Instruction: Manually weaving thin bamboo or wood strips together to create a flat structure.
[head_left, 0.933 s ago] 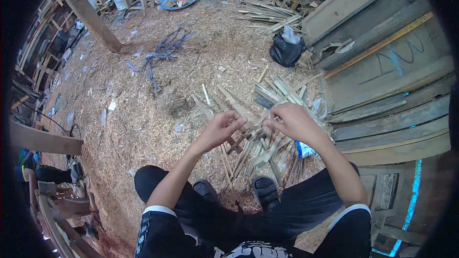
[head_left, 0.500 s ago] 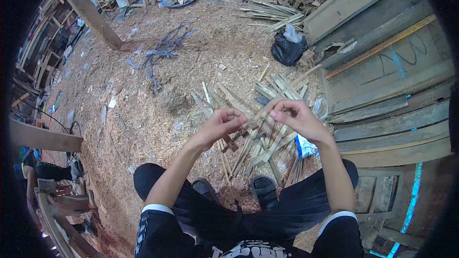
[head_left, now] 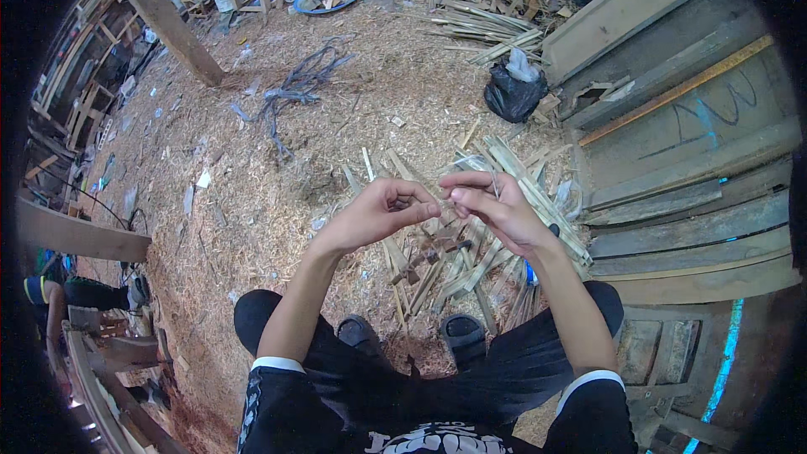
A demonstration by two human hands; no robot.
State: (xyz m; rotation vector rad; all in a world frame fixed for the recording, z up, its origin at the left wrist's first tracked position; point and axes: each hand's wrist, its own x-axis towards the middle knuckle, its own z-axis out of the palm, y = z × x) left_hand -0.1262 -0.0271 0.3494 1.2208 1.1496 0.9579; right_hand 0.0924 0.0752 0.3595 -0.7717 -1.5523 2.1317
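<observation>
Facing a wood-chip floor with boards at its right edge; holding left hand and right hand close, with fingers bent near thumbs; cannot tell if pinching anything.

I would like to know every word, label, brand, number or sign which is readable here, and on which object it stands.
I describe lettering without copying it.
Black cloth shirt with white-edged sleeves: pale printed lettering on the chest, partly cut off by the picture's lower edge.
Flat, greyish-brown wooden panel: dark hand-drawn angular strokes with a light-blue mark; I cannot tell whether they form a word.
I find no other readable text.
</observation>
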